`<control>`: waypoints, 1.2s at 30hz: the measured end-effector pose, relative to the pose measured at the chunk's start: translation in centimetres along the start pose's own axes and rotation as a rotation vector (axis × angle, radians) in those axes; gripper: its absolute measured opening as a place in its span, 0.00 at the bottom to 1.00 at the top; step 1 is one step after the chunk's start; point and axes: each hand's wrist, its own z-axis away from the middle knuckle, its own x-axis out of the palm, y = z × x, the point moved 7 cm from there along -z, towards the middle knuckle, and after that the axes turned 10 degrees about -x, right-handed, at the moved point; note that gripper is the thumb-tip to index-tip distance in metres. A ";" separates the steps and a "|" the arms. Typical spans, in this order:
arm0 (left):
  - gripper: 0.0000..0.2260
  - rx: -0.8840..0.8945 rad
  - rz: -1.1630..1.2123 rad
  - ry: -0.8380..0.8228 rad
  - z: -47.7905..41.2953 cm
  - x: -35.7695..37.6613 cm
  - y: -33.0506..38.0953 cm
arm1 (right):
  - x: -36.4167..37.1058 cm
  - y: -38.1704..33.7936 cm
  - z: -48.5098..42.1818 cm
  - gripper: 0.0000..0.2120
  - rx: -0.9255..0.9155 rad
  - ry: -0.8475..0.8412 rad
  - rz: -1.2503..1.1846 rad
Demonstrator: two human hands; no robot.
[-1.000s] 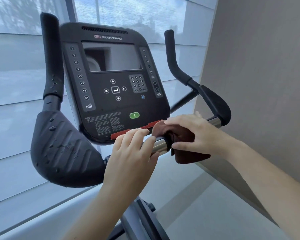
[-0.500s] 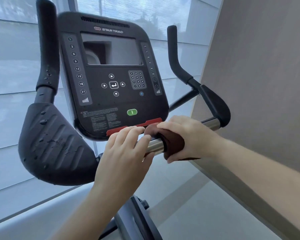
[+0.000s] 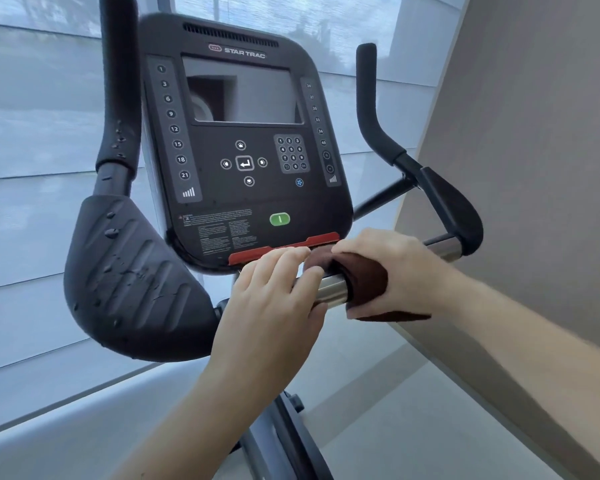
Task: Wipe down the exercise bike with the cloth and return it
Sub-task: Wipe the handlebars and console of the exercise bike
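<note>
**Cloth wrapped on the chrome bar below the console**

A dark red cloth (image 3: 362,284) is held wrapped around the chrome handlebar (image 3: 331,289), just below the console (image 3: 243,150) of the exercise bike, by the right hand (image 3: 392,268), curled closed over it. The left hand (image 3: 274,299) is closed on the bar beside the cloth. Left of the console, a water-beaded black arm pad (image 3: 129,278) is seen; right of it, a beige wall (image 3: 534,168).
</note>
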 end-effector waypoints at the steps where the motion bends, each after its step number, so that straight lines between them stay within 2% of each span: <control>1: 0.12 -0.007 0.005 0.004 0.0 0.0 0.0 | 0.0 -1.0 1.1 0.31 -0.071 0.168 0.114; 2: 0.12 -0.015 0.010 0.008 0.0 0.0 -0.1 | 0.1 -1.3 1.7 0.30 -0.101 0.254 0.190; 3: 0.12 -0.024 0.011 0.006 0.0 0.0 -0.1 | 0.1 -1.2 1.5 0.30 -0.096 0.240 0.190; 4: 0.13 -0.031 0.007 -0.004 0.0 0.0 -0.2 | 0.1 -0.6 0.5 0.30 -0.044 0.098 0.077; 6: 0.14 -0.044 -0.004 -0.031 0.0 0.0 -0.3 | 0.7 0.8 -1.4 0.26 0.216 -0.392 -0.304; 7: 0.14 -0.048 -0.004 -0.045 0.0 0.0 -0.3 | 1.1 1.4 -1.8 0.22 0.334 -0.581 -0.487; 9: 0.14 -0.058 0.006 -0.060 0.0 0.0 -0.4 | 1.4 2.0 -2.2 0.19 0.381 -0.702 -0.603; 11: 0.14 -0.047 0.005 -0.035 -0.1 0.0 -0.4 | 1.5 2.0 -2.3 0.22 0.298 -0.625 -0.483; 12: 0.14 -0.038 0.002 -0.022 -0.1 0.0 -0.4 | 1.4 2.0 -2.1 0.25 0.260 -0.515 -0.359; 15: 0.11 -0.016 0.023 0.001 0.0 0.1 -0.1 | 0.5 0.1 1.0 0.30 0.097 0.151 0.029; 16: 0.10 -0.009 0.031 0.006 0.0 -0.1 -0.1 | 0.6 -1.1 2.1 0.30 0.052 0.327 0.162; 17: 0.10 0.001 0.040 0.011 0.1 -0.2 0.0 | 0.7 -1.8 2.8 0.30 0.045 0.425 0.268; 19: 0.11 0.026 0.066 0.015 0.3 -0.7 0.1 | 0.8 -2.0 2.6 0.31 0.053 0.420 0.282; 23: 0.13 0.062 0.023 0.038 0.7 -2.9 -0.9 | -1.2 -0.3 1.9 0.33 0.168 0.160 -0.166; 24: 0.14 0.060 -0.004 0.056 0.8 -3.5 -1.4 | -1.9 -0.1 1.9 0.31 0.211 0.162 -0.263; 27: 0.15 0.019 -0.045 0.086 1.3 -4.8 -3.3 | -3.8 -1.0 1.8 0.27 0.290 0.385 -0.537; 28: 0.15 0.006 -0.049 0.093 1.5 -4.9 -3.8 | -3.7 -2.2 1.2 0.25 0.301 0.402 -0.569; 29: 0.14 0.001 -0.051 0.096 1.8 -5.0 -4.3 | -2.9 -3.7 0.3 0.22 0.285 0.359 -0.538; 31: 0.13 0.008 -0.055 0.094 2.3 -4.8 -4.8 | 0.0 -7.3 -1.8 0.18 0.219 0.250 -0.279; 32: 0.12 0.009 -0.043 0.099 2.6 -4.8 -5.0 | 1.0 -9.0 -2.7 0.18 0.191 0.277 -0.154; 34: 0.11 -0.008 0.003 0.128 3.1 -5.0 -5.6 | 1.9 -11.2 -4.1 0.16 0.165 0.329 -0.105; 36: 0.11 -0.015 0.008 0.143 3.3 -5.2 -6.0 | 1.6 -10.8 -4.4 0.13 0.137 0.307 -0.134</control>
